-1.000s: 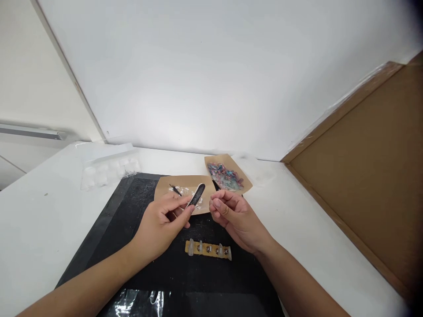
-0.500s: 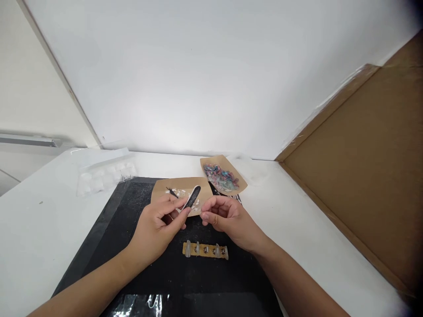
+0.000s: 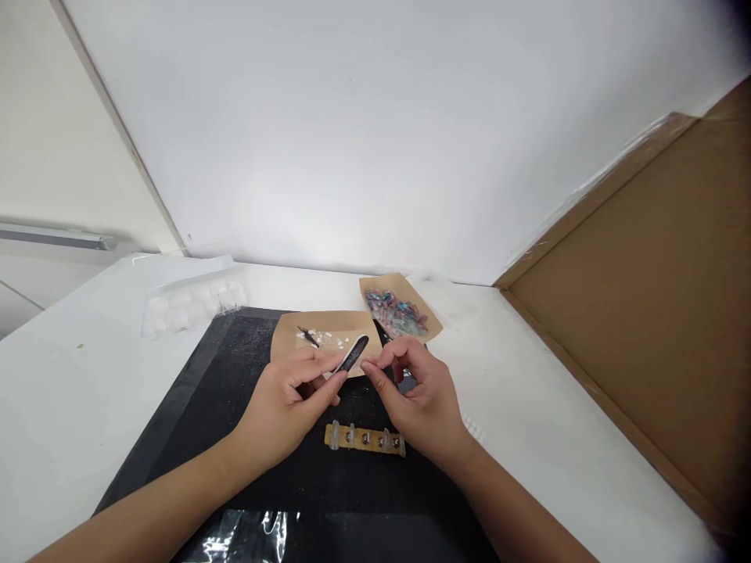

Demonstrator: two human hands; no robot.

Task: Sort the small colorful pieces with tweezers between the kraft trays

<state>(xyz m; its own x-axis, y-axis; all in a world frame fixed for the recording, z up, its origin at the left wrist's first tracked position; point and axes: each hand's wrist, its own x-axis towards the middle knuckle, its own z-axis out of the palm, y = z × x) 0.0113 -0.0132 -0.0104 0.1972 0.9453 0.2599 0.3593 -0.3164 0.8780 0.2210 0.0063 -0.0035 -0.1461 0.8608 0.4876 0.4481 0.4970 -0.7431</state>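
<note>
The left hand [image 3: 285, 391] is pinching the lower end of the strip [image 3: 355, 352] above the surface [image 3: 88, 399], short of its far edge. The right hand [image 3: 419, 399] is hovering beside; its grip I cannot tell. The strip is looking light, probably stiff, favouring an edge hold.

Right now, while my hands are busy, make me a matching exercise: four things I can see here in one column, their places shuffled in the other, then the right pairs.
Things:
1. Dark oblong piece
2. Tan strip
3. Clear tray
4. Colourful pieces

Places:
A. On the white table, toward its far left
B. On brown paper beyond the right hand
C. Between the thumb and fingers of the left hand
D. On the black mat, in front of the person

Pairs: 1-C, 2-D, 3-A, 4-B
</note>
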